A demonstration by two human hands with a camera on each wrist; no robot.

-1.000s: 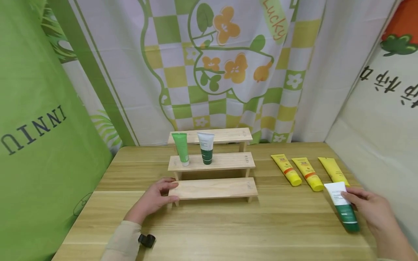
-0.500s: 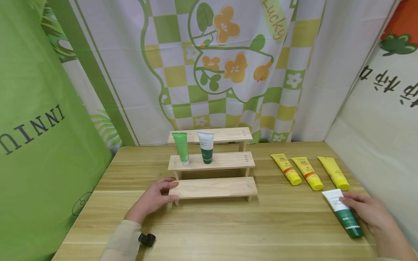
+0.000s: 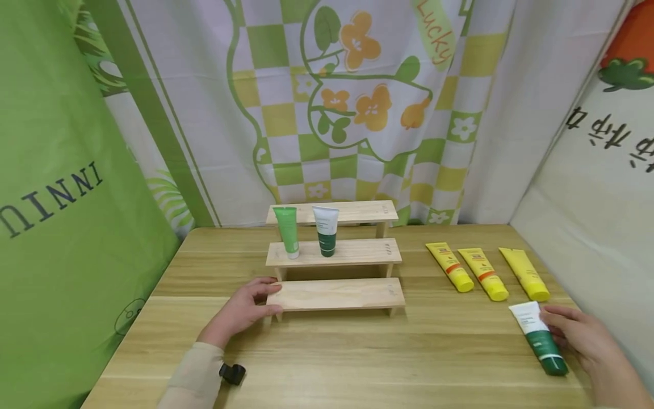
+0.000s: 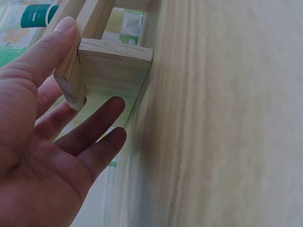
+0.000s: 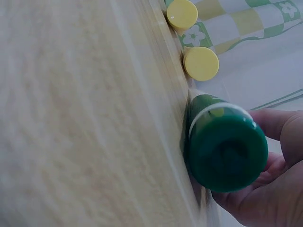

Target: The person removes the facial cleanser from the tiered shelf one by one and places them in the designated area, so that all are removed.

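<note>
green cloth (image 3: 66, 244), lettered, left | checkered curtain (image 3: 368, 153), behind | white cloth (image 3: 598, 210), dark lettering, right

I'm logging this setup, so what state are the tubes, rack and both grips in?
Rack: standing on the table.
Light green tube: upright on the middle step, capped.
White-green tube beside it: upright, capped.
Three yellow tubes: lying flat, capped.
Held white-green tube: capped.
Right grip: holding that tube.
Left grip: holding the rack's left end.

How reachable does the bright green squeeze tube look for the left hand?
Likely yes: nothing visible stands between the left hand and the bright green squeeze tube on the middle shelf, though it would have to release the bottom shelf.
</note>
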